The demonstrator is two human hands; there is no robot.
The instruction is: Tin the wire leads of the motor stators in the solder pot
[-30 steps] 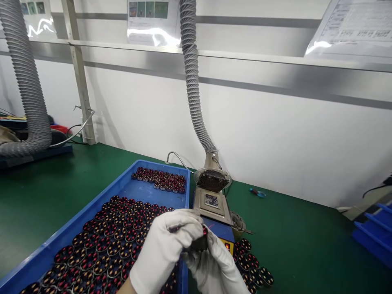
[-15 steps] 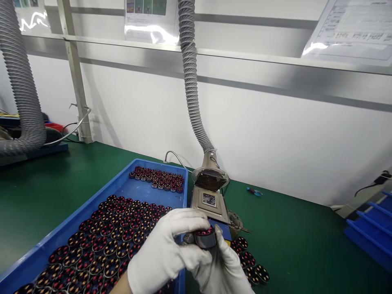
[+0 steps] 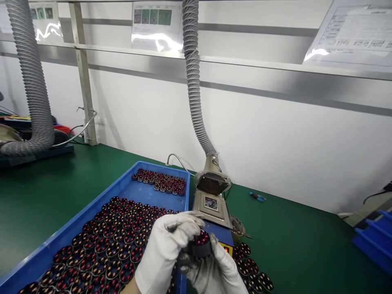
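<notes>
A black round part with red pieces on top is held in front of the solder pot. My right hand, in a white glove with darkened fingertips, is closed round its lower side. My left hand, also gloved, has its fingers bent together at the part's upper left; whether it pinches anything is hidden. Left of both hands, a blue tray carries rows of similar round parts, some with red pieces and some with tan ones. Behind the hands is the metal plate of the solder pot on a blue base.
A grey flexible duct comes down to a round hood over the pot. More round parts lie on the green table right of the hands, near a small bowl. Blue stacked bins stand far right; a small tool lies behind.
The left hand's fingers have lifted from the part's side to its upper left. The part has turned slightly and sits lower in the view. The whole view has shifted a little.
</notes>
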